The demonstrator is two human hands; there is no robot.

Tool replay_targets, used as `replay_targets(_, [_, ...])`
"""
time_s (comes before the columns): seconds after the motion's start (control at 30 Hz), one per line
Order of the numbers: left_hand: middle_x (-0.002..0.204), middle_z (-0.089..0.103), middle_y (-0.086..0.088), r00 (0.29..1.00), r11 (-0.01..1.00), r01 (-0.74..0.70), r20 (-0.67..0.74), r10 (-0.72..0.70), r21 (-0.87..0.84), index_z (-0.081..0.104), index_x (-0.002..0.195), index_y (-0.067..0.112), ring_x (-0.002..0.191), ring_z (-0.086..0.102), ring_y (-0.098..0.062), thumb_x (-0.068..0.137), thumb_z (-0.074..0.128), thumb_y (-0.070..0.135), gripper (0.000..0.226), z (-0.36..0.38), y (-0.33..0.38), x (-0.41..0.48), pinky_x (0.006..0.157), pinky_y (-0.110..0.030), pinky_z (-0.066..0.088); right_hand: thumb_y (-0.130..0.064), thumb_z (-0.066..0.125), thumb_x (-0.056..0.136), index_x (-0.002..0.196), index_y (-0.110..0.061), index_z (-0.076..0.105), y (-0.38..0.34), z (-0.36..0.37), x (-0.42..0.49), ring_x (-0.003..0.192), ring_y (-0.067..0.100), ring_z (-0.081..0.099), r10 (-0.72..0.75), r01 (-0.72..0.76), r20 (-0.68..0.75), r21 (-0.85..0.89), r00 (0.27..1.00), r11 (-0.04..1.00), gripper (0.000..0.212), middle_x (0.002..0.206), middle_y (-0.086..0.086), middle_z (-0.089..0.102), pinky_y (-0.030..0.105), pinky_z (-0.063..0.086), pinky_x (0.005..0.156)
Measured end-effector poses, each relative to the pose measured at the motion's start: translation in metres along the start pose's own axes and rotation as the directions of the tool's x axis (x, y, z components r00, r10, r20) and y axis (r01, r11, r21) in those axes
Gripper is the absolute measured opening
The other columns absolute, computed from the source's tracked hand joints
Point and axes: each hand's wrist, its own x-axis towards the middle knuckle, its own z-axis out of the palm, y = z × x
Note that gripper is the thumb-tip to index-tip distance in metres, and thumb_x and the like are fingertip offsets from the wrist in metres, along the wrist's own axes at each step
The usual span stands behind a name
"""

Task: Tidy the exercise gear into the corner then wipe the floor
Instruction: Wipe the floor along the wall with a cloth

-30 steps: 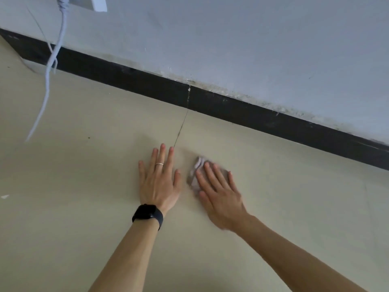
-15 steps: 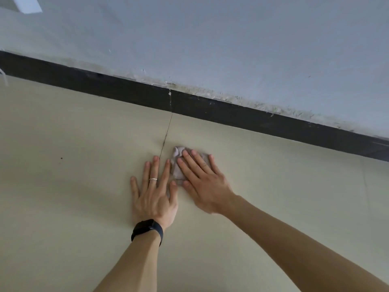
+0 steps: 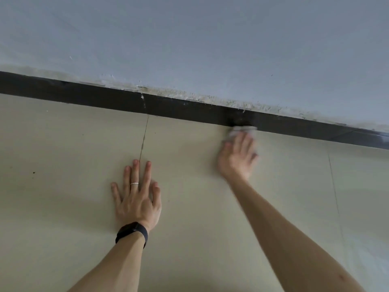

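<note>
My right hand [image 3: 236, 159] presses a small pale cloth [image 3: 245, 131] flat against the beige floor [image 3: 73, 144], right where it meets the black skirting board [image 3: 189, 109]. The hand is blurred and covers most of the cloth; only its far edge shows past the fingertips. My left hand [image 3: 137, 197] lies flat on the floor with fingers spread, holding nothing, a ring on one finger and a black watch at the wrist. No exercise gear is in view.
A grey-white wall [image 3: 210, 49] rises behind the skirting, with crumbling paint along its foot. Thin dark tile joints [image 3: 144, 140] run across the floor, one by my left fingertips, another [image 3: 333, 186] at the right. A dark speck [image 3: 33, 172] lies at the left.
My right hand has slid the cloth to the right and away, up to the skirting board. My left hand stays planted. The view has shifted right, so the white cable is gone.
</note>
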Motion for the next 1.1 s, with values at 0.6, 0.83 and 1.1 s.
replay_targets(0.6, [0.166,0.002,0.010,1.000,1.000,0.006,-0.011,-0.006,0.027,0.011,0.156,0.043,0.153,-0.001,-0.014,0.097,0.017,0.051,0.060,-0.004,0.000,0.001,0.122,-0.052,0.000,-0.045,0.025,0.103,0.158,-0.034,0.014,0.084,0.035,-0.129,0.154,0.020,0.000,-0.475,0.476,0.049,-0.162,0.879,0.864,0.058,0.167,-0.002,0.002,0.054,0.004,0.122])
replay_targets(0.83, [0.166,0.000,0.009,1.000,0.997,0.008,-0.005,-0.007,0.077,0.005,0.155,0.044,0.152,-0.003,-0.014,0.102,0.020,0.048,0.055,0.000,0.000,-0.003,0.122,-0.052,0.000,-0.048,0.023,0.104,0.156,-0.044,0.016,0.161,-0.003,-0.074,0.152,0.012,0.013,-0.771,0.792,0.200,-0.250,0.605,0.557,0.052,0.166,-0.009,0.012,0.057,0.014,0.120])
replay_targets(1.1, [0.166,-0.008,0.004,0.996,0.968,0.084,-0.026,-0.080,0.238,-0.007,0.157,0.031,0.152,-0.009,-0.018,0.104,0.006,0.042,0.056,-0.006,0.027,-0.010,0.120,-0.055,-0.005,-0.047,0.018,0.104,0.158,-0.036,0.009,0.224,-0.011,-0.099,0.153,0.018,-0.006,-0.317,0.313,-0.014,-0.128,0.948,0.941,0.057,0.167,-0.003,-0.002,0.059,0.005,0.120])
